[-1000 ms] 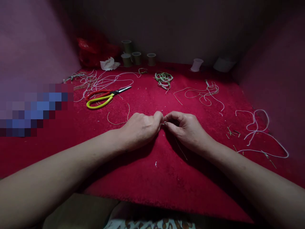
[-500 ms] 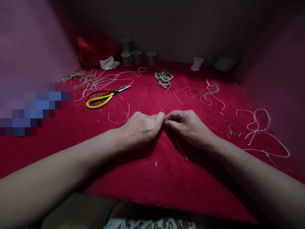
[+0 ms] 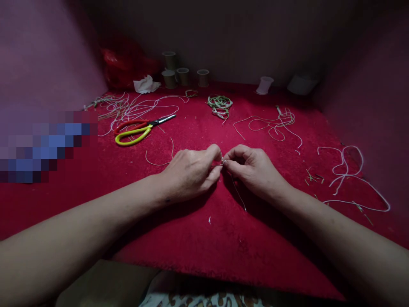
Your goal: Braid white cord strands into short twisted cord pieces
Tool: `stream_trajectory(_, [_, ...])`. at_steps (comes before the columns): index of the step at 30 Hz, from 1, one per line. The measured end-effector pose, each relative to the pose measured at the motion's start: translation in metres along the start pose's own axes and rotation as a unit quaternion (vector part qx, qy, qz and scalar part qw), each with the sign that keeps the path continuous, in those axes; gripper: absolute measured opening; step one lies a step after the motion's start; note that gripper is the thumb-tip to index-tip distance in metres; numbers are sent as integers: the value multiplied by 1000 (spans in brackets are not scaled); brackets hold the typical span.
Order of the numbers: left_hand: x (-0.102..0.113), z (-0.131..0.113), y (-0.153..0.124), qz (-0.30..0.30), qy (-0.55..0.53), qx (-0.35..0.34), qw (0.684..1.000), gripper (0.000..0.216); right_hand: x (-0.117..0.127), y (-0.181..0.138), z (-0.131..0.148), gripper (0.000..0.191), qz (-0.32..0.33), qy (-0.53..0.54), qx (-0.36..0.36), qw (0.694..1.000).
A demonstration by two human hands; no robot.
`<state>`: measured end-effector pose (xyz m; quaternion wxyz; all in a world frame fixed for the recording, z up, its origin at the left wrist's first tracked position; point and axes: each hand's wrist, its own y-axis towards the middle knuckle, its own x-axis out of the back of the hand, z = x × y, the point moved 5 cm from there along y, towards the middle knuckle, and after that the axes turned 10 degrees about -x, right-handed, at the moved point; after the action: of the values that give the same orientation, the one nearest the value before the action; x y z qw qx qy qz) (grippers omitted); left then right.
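Observation:
Over the middle of the red cloth, my left hand and my right hand meet fingertip to fingertip. Both pinch a thin pale cord; a small loop of it shows between the fingers. One end hangs below my right hand toward the cloth. Another thin strand curves out on the far side of my left hand; whether it is the same cord I cannot tell. Scissors with one red and one yellow handle lie beyond my left hand, blades pointing right.
Tangled cords spread at the back left. A green-and-white braided bundle lies at centre back. Looser cords and a white cord are on the right, near short clippings. Spools, crumpled tissue and a red bag stand behind.
My left hand has turned slightly, so its thumb now shows below the index finger. A small cord loop has come into view between the fingertips. The hanging end has swung a little left.

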<state>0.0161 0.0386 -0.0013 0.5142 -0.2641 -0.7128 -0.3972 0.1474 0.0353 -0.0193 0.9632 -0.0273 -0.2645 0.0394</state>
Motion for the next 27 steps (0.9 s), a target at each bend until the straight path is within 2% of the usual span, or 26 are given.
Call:
stream_trajectory(4, [-2,1,0,-2,-27,31,999,18,0,-1,0,8,-2,9,-16,1000])
stream_trajectory(13, [-5,1,2,-33,-85,76,993,15,-1,-3,1,6,-23,-21,7,999])
stream_trajectory(20, [-1,4,5,-40,-150,98,983,13,0,-2,-1,8,-9,-11,0,1000])
stream_trajectory(22, [-1,5,6,-37,-169,104,979,14,3,-4,0,5,-32,-5,22,999])
stream_trajectory(27, [-2,8,7,-26,-189,120,974,14,8,-20,13,11,-110,-67,160,979])
